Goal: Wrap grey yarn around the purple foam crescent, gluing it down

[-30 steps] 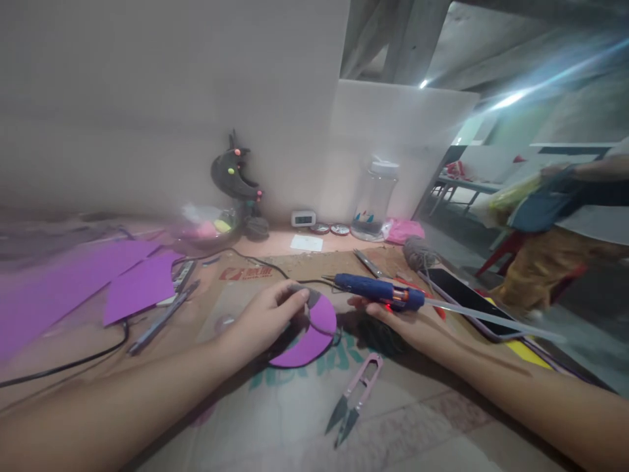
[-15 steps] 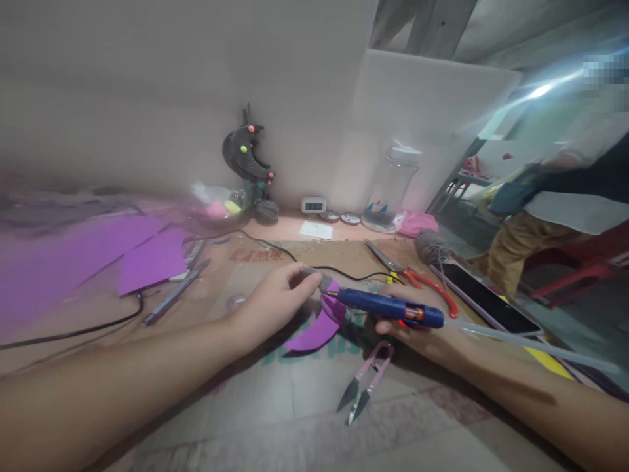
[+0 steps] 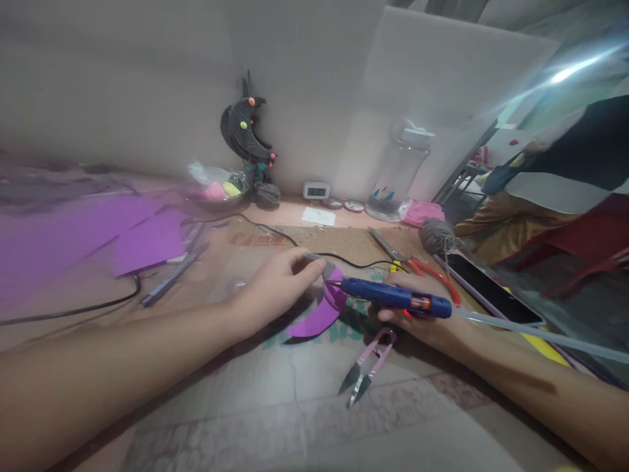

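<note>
At the centre of the frame, the left hand point(image 3: 280, 285) pinches the upper end of a flat purple crescent with grey yarn wrapped about that end point(image 3: 317, 321); the thumb lies over the grey wrapping. From this pinch the crescent bulges out to the right and curves down, its bare purple point ending below and slightly right of the fingers, over a printed brown cardboard sheet point(image 3: 255, 406).

Right of centre, the right hand point(image 3: 417, 295) is closed around a blue glue gun with an orange window in its side point(image 3: 383, 294). A long translucent glue stick point(image 3: 535, 335) runs from its rear end to the right edge of the frame. The metal nozzle points left and lies over the crescent's upper part, just right of and below the left thumb; whether its tip touches cannot be told.

Below the right hand, in the lower centre-right, lie pink-handled metal snips point(image 3: 366, 358), blades toward the bottom. Above the right hand lie orange-handled scissors point(image 3: 386, 244), blades pointing to the upper left.
</note>
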{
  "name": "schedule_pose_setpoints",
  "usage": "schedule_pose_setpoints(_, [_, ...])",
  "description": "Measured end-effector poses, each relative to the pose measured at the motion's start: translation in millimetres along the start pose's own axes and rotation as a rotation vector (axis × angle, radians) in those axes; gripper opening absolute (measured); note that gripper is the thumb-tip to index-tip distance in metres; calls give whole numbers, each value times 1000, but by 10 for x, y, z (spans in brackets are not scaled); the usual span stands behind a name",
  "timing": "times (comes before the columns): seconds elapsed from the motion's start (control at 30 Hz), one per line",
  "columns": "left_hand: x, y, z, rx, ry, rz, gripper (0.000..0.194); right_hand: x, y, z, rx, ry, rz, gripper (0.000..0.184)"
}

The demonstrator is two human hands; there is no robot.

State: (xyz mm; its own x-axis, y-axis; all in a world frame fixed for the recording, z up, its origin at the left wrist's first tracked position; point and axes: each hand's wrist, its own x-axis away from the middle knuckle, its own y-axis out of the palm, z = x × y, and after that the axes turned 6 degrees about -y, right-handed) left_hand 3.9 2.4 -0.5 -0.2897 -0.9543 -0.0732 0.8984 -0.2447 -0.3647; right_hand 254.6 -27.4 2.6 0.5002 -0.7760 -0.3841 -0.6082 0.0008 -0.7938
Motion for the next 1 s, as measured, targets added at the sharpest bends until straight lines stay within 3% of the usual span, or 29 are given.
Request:
schedule_pose_setpoints(0.4, [8, 12, -13, 21, -50, -13, 29, -10, 12, 27, 45, -39, 19, 23])
schedule_pose_setpoints(0.73, [0, 8, -42, 20, -45, -29, 32, -4, 30, -33, 100, -18, 51, 29])
schedule_pose_setpoints(0.9, [1, 7, -21, 40, -60, -41, 29, -13, 21, 5, 117, -107, 35, 26])
schedule_pose_setpoints(1.0, [1, 9, -14, 26, -64, -26, 28, -10, 20, 14, 104, -85, 61, 28])
